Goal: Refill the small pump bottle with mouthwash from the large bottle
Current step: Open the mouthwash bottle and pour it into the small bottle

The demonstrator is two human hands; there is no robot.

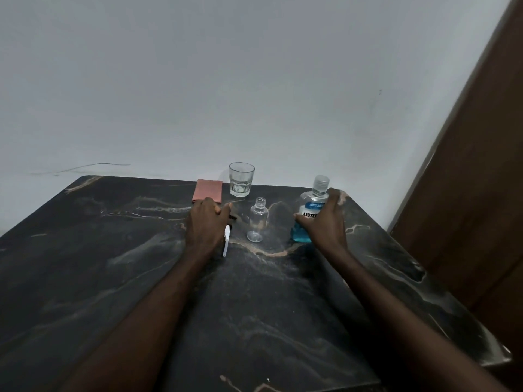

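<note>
A small clear bottle [257,220] stands upright and uncapped on the dark marble table [113,264], looking empty. To its left my left hand [206,222] rests on the table, fingers curled over the pump head, whose white tube [226,240] sticks out below the hand. At the right, the large mouthwash bottle [312,202] stands upright with its clear cap on and blue liquid low inside. My right hand [325,222] wraps around its body from the right.
A drinking glass [240,179] with a little water stands at the table's back edge, a folded pink cloth [207,190] beside it on the left. A white wall rises behind. A brown wooden panel [467,193] stands at the right.
</note>
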